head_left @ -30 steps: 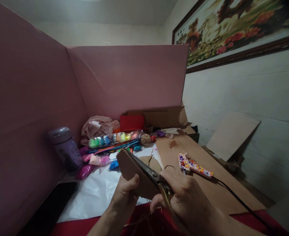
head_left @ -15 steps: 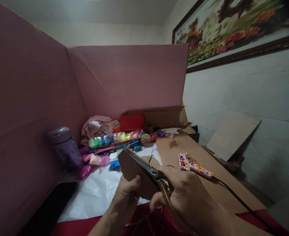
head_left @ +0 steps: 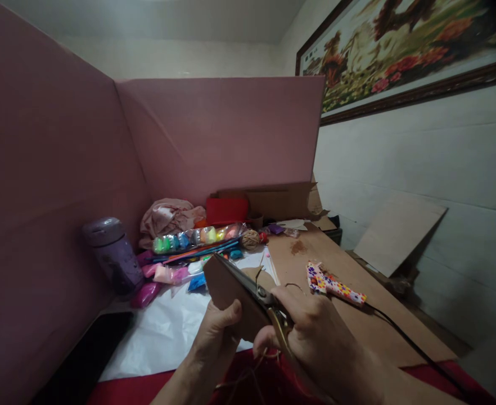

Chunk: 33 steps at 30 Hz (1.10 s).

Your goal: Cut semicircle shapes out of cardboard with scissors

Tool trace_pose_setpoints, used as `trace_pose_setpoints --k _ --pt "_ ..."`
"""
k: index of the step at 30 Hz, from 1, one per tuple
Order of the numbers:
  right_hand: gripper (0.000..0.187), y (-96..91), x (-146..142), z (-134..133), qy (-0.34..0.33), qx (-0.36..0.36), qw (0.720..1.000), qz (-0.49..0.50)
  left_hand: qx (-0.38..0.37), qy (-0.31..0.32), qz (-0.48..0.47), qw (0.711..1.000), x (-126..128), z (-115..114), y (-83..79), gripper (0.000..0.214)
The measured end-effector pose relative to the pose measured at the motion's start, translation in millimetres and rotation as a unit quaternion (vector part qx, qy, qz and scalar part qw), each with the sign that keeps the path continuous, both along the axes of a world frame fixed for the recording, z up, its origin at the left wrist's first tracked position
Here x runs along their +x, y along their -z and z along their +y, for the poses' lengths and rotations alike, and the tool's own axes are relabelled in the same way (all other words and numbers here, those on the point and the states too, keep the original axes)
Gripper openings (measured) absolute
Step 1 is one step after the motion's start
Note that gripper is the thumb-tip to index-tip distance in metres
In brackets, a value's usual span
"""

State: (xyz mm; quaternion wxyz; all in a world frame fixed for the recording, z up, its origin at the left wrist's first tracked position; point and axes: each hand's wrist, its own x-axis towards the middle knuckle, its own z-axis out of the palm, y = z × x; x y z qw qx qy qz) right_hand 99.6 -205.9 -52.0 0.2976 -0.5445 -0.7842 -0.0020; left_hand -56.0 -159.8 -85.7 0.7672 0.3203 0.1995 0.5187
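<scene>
My left hand point(head_left: 217, 336) grips a brown cardboard piece point(head_left: 226, 292) by its lower edge, thumb on its face. Scissors point(head_left: 252, 289) run along the cardboard's right edge, blades pointing up and left, and my right hand point(head_left: 315, 337) is closed round their brass handles. Both hands hover above a white sheet point(head_left: 163, 332) and a red cloth point(head_left: 256, 385) at the near edge.
A floral hot glue gun point(head_left: 332, 286) with a black cord lies on a brown board point(head_left: 345, 292) to the right. Coloured clay packs point(head_left: 197, 236), a twine ball point(head_left: 250, 239), a purple bottle point(head_left: 111, 253) and a dark phone point(head_left: 91, 351) sit left, before a pink screen point(head_left: 214, 135).
The scissors and cardboard have shifted slightly right and up; my right hand has tightened a little on the handles. Nothing else has moved.
</scene>
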Motion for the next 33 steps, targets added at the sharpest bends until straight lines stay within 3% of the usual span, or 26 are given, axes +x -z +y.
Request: trace_pose_setpoints --k 6,13,19,22,28,33 --pt "0.024 -3.0 -2 1 -0.010 -0.015 1.000 0.007 0.014 0.000 -0.004 1.000 1 2 -0.5 0.047" --pt "0.021 -5.9 7 5 -0.019 -0.031 0.988 0.149 -0.021 -0.016 -0.040 0.999 -5 10 4.7 0.028" --pt "0.029 3.4 22 18 -0.040 -0.109 0.936 0.332 -0.137 -0.084 -0.078 0.984 -14 18 -3.7 0.007" --pt "0.036 7.3 23 19 -0.079 -0.154 0.906 0.387 -0.178 -0.127 -0.071 0.973 -12 18 -13.8 0.019" --pt "0.038 7.5 7 7 -0.131 -0.194 0.864 0.445 -0.195 -0.146 -0.063 0.968 -10 17 -23.6 0.027" --pt "0.032 9.3 -12 6 -0.144 -0.163 0.852 0.477 -0.189 -0.131 -0.055 0.972 -9 16 -22.0 0.030"
